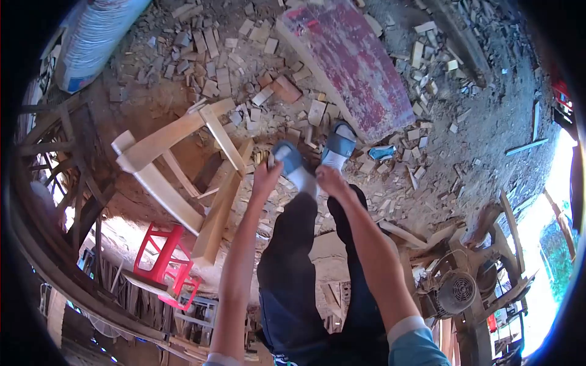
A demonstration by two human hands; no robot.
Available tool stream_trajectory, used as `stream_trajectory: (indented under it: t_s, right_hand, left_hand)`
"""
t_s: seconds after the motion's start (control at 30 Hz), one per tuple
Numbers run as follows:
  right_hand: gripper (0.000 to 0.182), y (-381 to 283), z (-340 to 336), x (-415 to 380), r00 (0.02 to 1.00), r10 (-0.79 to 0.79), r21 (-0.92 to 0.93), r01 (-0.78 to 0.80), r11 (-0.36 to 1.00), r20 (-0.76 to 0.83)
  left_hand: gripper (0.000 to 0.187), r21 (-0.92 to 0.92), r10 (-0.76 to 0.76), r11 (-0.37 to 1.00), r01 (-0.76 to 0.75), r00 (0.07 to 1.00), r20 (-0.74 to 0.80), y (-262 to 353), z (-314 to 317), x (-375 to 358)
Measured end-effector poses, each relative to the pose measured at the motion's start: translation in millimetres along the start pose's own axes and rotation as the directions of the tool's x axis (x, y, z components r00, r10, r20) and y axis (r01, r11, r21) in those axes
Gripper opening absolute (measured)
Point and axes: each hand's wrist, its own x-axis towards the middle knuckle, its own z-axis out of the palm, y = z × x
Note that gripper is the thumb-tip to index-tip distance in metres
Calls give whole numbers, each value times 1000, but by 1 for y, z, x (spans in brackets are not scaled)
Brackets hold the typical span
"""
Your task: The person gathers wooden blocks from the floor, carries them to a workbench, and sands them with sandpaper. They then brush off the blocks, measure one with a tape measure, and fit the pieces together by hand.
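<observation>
Both hands hang in front of the body above the sandalled feet. My left hand [266, 178] is nearest to the left sandal [287, 156] and just right of a wooden frame [177, 131] made of pale beams; its fingers are curled, too small and blurred to show whether anything is in them. Over the inner side of the right foot is my right hand [331, 181], its fingers bent inward, with nothing recognisable in them. Beyond the right sandal [340, 141] lies a worn red board [360, 73].
Wood offcuts [284, 89] litter the dirt floor. Red plastic stools [165, 262] stand at the lower left, a white sack [97, 43] at the upper left. A motor [456, 291] on a wooden stand is at the lower right, near long planks.
</observation>
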Motion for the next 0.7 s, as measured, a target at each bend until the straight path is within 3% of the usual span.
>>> stream_trajectory:
  t_s: [0.03, 0.07, 0.1, 0.17, 0.23, 0.33, 0.4, 0.43, 0.53, 0.57, 0.6, 0.63, 0.7]
  right_hand:
    - [32, -19, -25, 14, 996, 27, -82, -19, 996, 87]
    - [39, 0, -19, 42, 993, -104, -178, 94, 979, -47]
    - [42, -10, -35, 66, 992, -129, -239, 121, 964, -17]
    - [43, -12, -45, 122, 966, -253, -306, 227, 925, -50]
    - [48, -21, -62, 166, 959, -283, -277, 278, 920, 23]
    - [44, -19, -50, 194, 925, -333, -550, 184, 815, -185]
    - [44, -13, -30, 189, 914, -281, -497, 106, 861, -291]
    - [44, -11, -26, 188, 898, -254, -471, 62, 880, -358]
    - [45, 11, -7, 191, 896, -275, -454, 95, 886, -348]
    - [36, 13, -4, 186, 904, -250, -380, 109, 919, -348]
    - [34, 10, -2, 181, 933, -199, -375, 76, 924, -300]
    - [32, 5, -1, 178, 955, -149, -373, 44, 927, -256]
    - [36, -4, -7, 182, 986, -34, -220, 69, 973, 161]
  left_hand:
    - [31, 127, -16, 992, 15, 1000, 8, 1, 1, 30]
    - [31, 188, -6, 982, 15, 999, -51, 5, 4, 54]
    - [32, 252, 8, 967, 20, 994, -110, 9, 9, 73]
    - [33, 241, -10, 970, 28, 997, -74, 25, 13, 108]
    - [38, 277, 87, 960, -43, 985, -147, 5, 25, 151]
    - [40, 140, 83, 988, -59, 981, -173, 1, 28, 185]
    - [41, -296, 4, 950, -95, 956, -294, -7, 39, 198]
    - [42, -408, -52, 910, -67, 960, -274, 10, 38, 193]
    - [32, -458, -101, 889, -4, 974, -203, 34, 49, 205]
    - [34, -398, -33, 915, -71, 968, -248, 32, 54, 219]
    - [39, -312, -66, 949, -33, 951, -303, 30, 60, 231]
    - [42, -354, -31, 931, -95, 942, -334, 26, 67, 238]
    - [56, -295, -24, 952, -81, 941, -339, 22, 68, 240]
